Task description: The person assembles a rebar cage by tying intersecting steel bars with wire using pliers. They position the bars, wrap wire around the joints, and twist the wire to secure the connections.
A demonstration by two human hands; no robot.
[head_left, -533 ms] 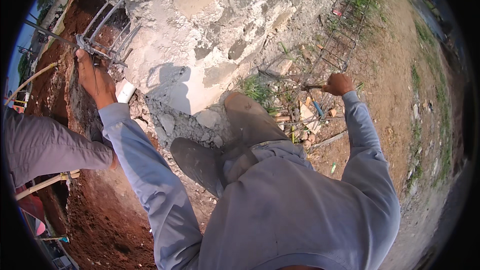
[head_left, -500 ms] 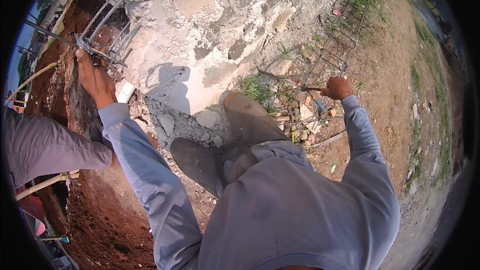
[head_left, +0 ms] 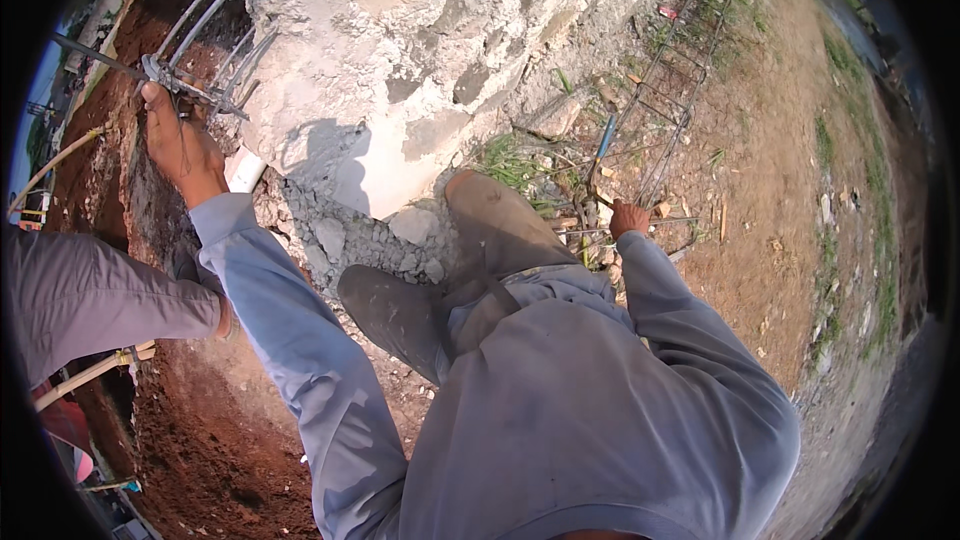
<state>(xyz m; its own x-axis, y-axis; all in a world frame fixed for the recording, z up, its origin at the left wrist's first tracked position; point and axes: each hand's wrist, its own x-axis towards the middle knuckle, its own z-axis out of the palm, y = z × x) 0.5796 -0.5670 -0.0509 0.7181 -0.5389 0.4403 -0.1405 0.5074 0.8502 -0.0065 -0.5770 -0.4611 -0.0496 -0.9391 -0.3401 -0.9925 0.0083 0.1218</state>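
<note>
The wall point(head_left: 440, 50) spreads ahead, between the two hands. Bars point(head_left: 205, 25) jut at its left; the left hand point(head_left: 187, 155) is at their near ends, thumb against the metal, its other fingers partly hidden, so I cannot tell how firmly they grip. The tool point(head_left: 605, 138) extends up and left from the right hand point(head_left: 630, 219), which is nearer; its blue end points away from the person. The right fingers curl closed around its near, dark end.

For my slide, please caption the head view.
Left hand at steel bars, right hand holding a tool, beside rough masonry.
</note>
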